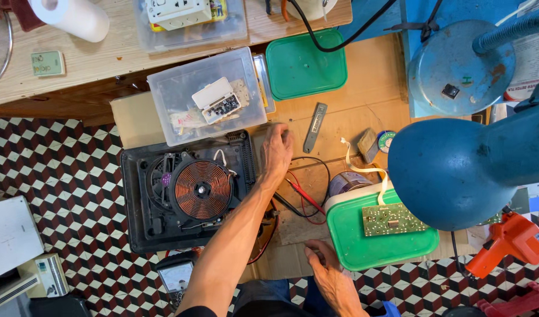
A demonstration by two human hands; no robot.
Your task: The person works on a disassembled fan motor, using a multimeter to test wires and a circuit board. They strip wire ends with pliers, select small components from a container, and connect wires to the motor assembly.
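My left hand [277, 149] reaches forward, palm down, onto the wooden board [351, 111]. It lies beside the right edge of an opened black induction cooker [141, 232] whose copper coil [202, 189] is exposed. The fingers lie loosely apart and I see nothing held in them. My right hand [329, 277] rests flat at the near edge of the bench, next to a green tray [357, 249] that carries a small circuit board [392, 219]. Red and black test probes [304, 198] and their leads lie between the two hands.
A clear plastic box [184, 97] holding a small white case [218, 101] sits behind the cooker. A green lid [304, 64], a flat metal tool [314, 126], a blue desk lamp [457, 170], an orange power tool [516, 238] and a meter [176, 275] surround the work area.
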